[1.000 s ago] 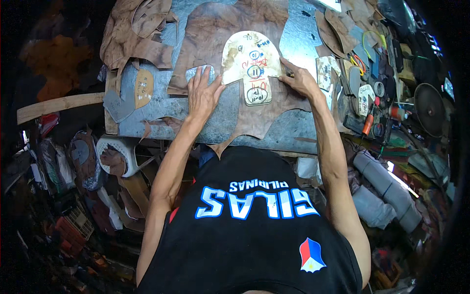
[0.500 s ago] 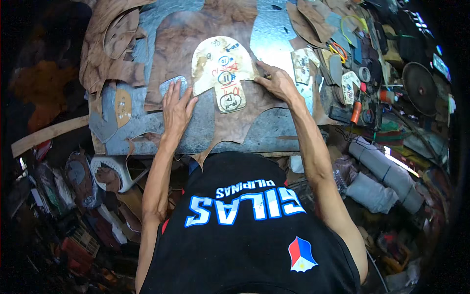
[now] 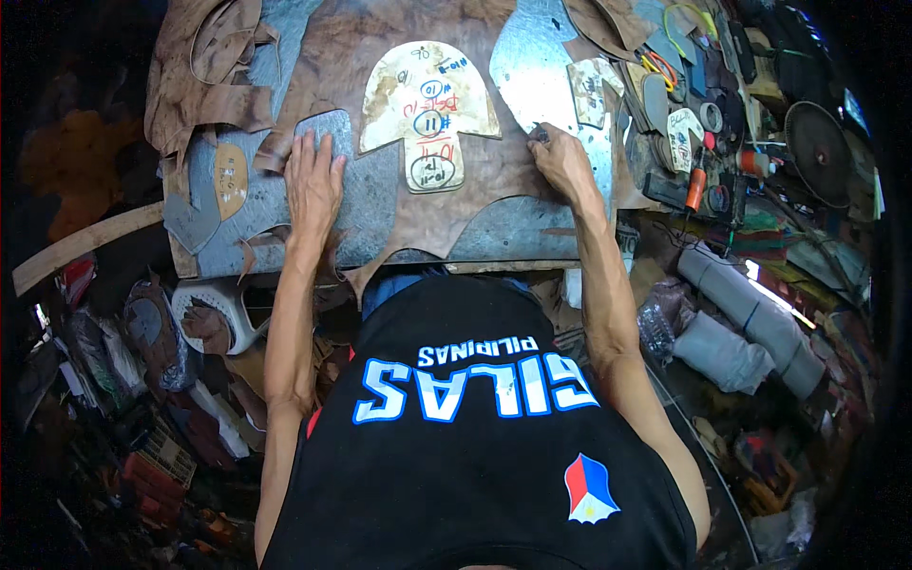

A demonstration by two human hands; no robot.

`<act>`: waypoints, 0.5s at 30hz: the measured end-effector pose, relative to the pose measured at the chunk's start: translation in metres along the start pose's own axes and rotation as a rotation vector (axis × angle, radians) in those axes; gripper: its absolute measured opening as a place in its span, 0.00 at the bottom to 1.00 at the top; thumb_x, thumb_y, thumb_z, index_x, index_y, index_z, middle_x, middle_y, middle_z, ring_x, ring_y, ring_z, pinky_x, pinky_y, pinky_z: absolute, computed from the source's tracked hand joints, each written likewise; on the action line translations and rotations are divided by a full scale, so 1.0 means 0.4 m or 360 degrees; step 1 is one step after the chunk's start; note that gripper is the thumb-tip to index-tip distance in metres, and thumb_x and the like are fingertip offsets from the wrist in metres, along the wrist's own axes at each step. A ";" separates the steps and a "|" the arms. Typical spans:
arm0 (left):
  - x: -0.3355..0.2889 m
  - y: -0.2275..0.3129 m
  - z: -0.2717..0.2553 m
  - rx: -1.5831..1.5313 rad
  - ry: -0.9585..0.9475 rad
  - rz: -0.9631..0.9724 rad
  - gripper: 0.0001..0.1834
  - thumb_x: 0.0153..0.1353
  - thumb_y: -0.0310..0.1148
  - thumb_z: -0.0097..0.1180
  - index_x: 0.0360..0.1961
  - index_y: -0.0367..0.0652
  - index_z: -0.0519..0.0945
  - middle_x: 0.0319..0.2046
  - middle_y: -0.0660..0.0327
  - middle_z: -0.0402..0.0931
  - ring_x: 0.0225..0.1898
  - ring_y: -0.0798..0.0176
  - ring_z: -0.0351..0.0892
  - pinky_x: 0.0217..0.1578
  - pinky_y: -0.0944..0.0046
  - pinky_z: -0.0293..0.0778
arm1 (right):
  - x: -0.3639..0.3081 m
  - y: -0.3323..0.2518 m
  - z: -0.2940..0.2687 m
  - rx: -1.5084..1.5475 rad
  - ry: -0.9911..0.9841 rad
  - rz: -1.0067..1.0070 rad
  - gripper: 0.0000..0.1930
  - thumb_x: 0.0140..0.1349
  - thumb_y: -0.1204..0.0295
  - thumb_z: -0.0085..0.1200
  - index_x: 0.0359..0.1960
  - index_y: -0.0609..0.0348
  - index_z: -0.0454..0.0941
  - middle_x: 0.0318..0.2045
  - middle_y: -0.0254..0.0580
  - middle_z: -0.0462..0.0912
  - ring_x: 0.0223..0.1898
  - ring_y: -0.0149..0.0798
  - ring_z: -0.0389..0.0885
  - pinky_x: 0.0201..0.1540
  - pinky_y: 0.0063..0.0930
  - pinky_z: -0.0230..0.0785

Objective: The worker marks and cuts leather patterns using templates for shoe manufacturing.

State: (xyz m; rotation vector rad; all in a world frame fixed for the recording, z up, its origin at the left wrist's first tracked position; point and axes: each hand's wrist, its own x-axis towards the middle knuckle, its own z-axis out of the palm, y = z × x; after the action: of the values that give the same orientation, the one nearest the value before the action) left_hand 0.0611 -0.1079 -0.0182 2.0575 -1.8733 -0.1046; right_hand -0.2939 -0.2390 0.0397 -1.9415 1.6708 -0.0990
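A large sheet of brown leather [image 3: 380, 233] lies over the worktable. On it rests a cream, mushroom-shaped cutting template [image 3: 432, 119] with handwritten marks, its stem toward me. My left hand [image 3: 313, 180] is flat with its fingers stretched out, on the bare metal surface beside the sheet's cut-out left edge. A narrow flap of leather [image 3: 275, 150] curls up by its fingertips. Right of the template, apart from it, my right hand [image 3: 565, 163] is closed at the sheet's right edge. Something small and dark shows at its fingertips, too small to name.
Leather offcuts [image 3: 223, 104] and a tan oval pattern [image 3: 230, 180] lie at the left. More cream templates [image 3: 594, 90], an orange-handled tool [image 3: 695, 188] and a tape roll [image 3: 711, 118] crowd the right. A white stool [image 3: 214, 318] stands below the table's left end.
My right hand has left the template's edge, moved right and closed. My left hand has shifted left; the leather beside it is pushed aside, baring more metal. The whole view has shifted slightly.
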 end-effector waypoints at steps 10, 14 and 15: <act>-0.060 0.055 -0.015 -0.0441 0.0015 0.0028 0.23 0.61 0.30 0.59 0.57 0.32 0.74 0.55 0.42 0.74 0.62 0.39 0.68 0.61 0.48 0.64 | -0.130 0.025 0.058 -0.0245 0.0208 -0.0308 0.17 0.61 0.66 0.56 0.50 0.61 0.78 0.38 0.60 0.82 0.40 0.60 0.80 0.43 0.46 0.71; -0.079 0.117 -0.015 -0.0529 0.0014 -0.0093 0.27 0.61 0.31 0.59 0.60 0.32 0.70 0.56 0.43 0.74 0.63 0.39 0.68 0.62 0.48 0.63 | -0.149 -0.046 0.062 -0.0106 0.0138 -0.0161 0.19 0.61 0.66 0.58 0.55 0.55 0.77 0.38 0.55 0.82 0.38 0.57 0.81 0.40 0.47 0.74; -0.085 0.123 -0.015 -0.0522 0.0017 -0.0102 0.27 0.61 0.31 0.59 0.60 0.32 0.70 0.56 0.43 0.74 0.63 0.39 0.68 0.62 0.48 0.63 | -0.148 -0.043 0.079 -0.0075 0.0096 -0.0227 0.20 0.61 0.66 0.59 0.55 0.53 0.77 0.36 0.54 0.82 0.37 0.56 0.82 0.39 0.47 0.74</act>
State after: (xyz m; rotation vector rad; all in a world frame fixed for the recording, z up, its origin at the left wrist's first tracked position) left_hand 0.0120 -0.0765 -0.0034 1.8867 -1.6562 -0.3891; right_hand -0.2785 -0.1714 0.0390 -2.1108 1.5840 -0.1755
